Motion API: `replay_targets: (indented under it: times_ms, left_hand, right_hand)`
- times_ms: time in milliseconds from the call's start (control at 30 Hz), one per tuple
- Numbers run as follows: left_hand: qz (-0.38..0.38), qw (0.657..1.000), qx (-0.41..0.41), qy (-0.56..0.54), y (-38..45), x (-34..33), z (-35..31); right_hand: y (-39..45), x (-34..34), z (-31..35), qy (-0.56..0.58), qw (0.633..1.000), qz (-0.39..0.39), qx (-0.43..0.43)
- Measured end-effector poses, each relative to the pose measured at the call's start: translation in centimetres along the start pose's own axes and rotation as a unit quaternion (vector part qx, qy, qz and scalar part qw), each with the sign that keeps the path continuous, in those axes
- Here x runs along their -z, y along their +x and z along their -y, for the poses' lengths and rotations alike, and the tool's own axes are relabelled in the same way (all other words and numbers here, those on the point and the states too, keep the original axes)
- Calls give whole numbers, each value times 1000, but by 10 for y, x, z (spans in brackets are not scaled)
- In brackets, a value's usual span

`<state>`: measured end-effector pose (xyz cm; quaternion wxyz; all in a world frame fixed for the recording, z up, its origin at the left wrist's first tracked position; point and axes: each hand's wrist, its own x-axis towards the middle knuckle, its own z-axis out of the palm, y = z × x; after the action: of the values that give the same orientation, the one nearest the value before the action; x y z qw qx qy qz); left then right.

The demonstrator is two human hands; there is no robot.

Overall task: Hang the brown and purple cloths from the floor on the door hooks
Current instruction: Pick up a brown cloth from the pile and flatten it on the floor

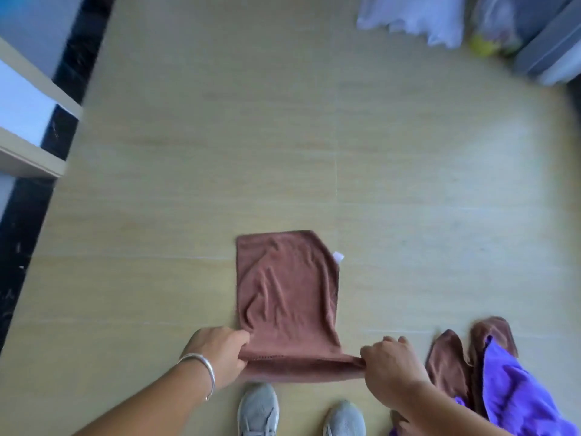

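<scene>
Both sets of fingers are curled tight on the near hem of a rust-brown terry cloth [287, 297]: the left hand [217, 354], with a thin silver bangle [201, 372] at its wrist, pinches the left corner, and the right hand [390, 369] pinches the right corner, so the hem is stretched taut between them low in the frame. The cloth hangs or lies away from the hands toward the centre, its far edge straight, its sides slightly rumpled. A small white tag [338, 257] sticks out of its right edge; any writing on it is too small to read. Below the hem are two grey lace-up shoes [257, 407]. At lower right a bright purple cloth [515, 394] lies bunched with more brown fabric [448, 363], just beside the right hand. The pale wood-look floor [220, 152] is open across the middle and upper frame. A white cabinet edge [28, 121] with a dark strip runs along the left; blurred white bags [408, 17] sit at upper right.
</scene>
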<state>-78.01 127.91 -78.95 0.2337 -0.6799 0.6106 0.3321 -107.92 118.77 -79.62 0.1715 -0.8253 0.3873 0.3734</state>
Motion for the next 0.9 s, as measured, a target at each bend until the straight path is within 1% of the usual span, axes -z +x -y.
replay_targets:
  times_ms: [100, 167, 333, 433, 533, 633, 700, 800, 900]
  left_hand:
    - [-37, 998, 11, 40, 3, 91, 20]
    - [-68, 996, 30, 55, 5, 160, 31]
    - [-176, 980, 53, 70, -8, 329, 58]
    - [-245, 964, 73, 70, -30, 413, 68]
    - [-308, 945, 90, 65, -53, 476, 74]
    - [-362, 927, 91, 45, -72, 510, 76]
    - [-385, 918, 85, 39, -80, 514, 75]
    - [-385, 921, 63, 27, -86, 489, 70]
    - [-355, 933, 50, 26, -83, 435, 68]
  right_hand:
    - [1, 103, -23, 40, 996, -70, -37]
    - [2, 175, -42, 69, 987, -139, -48]
    - [-13, 340, -79, 119, 943, -304, -68]
    - [-33, 418, -94, 124, 918, -371, -70]
    - [-58, 473, -106, 85, 898, -425, -68]
    - [-80, 501, -113, 31, 883, -461, -77]
    - [-88, 503, -114, 23, 881, -466, -80]
    - [-90, 479, -108, 42, 895, -436, -84]
    - [-80, 429, -98, 74, 915, -386, -89]
